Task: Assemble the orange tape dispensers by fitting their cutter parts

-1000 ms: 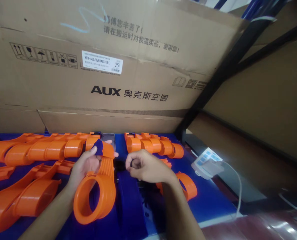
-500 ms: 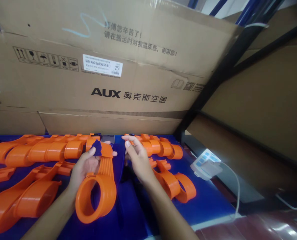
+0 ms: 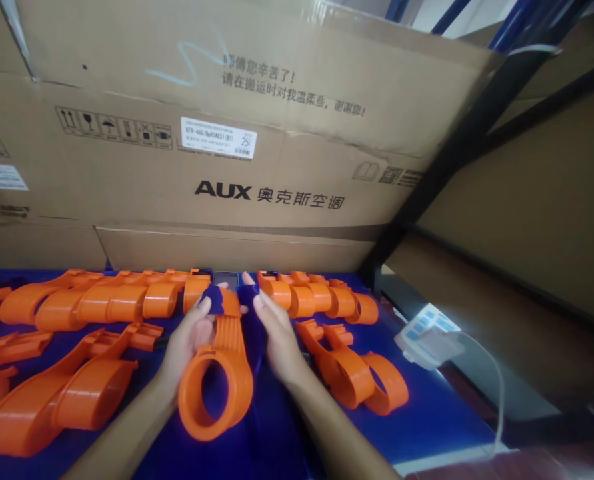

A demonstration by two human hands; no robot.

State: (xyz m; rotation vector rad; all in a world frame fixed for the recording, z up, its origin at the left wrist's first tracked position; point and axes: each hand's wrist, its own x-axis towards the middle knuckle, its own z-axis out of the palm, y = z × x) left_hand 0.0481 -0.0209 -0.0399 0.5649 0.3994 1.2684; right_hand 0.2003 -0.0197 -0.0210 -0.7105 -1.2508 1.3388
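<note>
My left hand [image 3: 194, 337] is closed on an orange plastic part [image 3: 234, 377] with a large ring at its lower end. A dark blue piece [image 3: 213, 299] lies over the top of that part, under my left thumb. My right hand [image 3: 277, 333] pinches a dark blue cloth-like strip [image 3: 249, 300] just right of the orange part. The ring faces me and hangs over the blue surface [image 3: 271, 427].
Rows of orange parts [image 3: 94, 393] lie on both sides of the blue surface. Behind stands a large cardboard box [image 3: 277, 160]. A black post [image 3: 417, 193] rises at the right, near a white device [image 3: 429, 337] with a cable.
My right hand has closed on the dark blue strip; its fingers were raised beside it before. The view has shifted a little, so everything appears further right.
</note>
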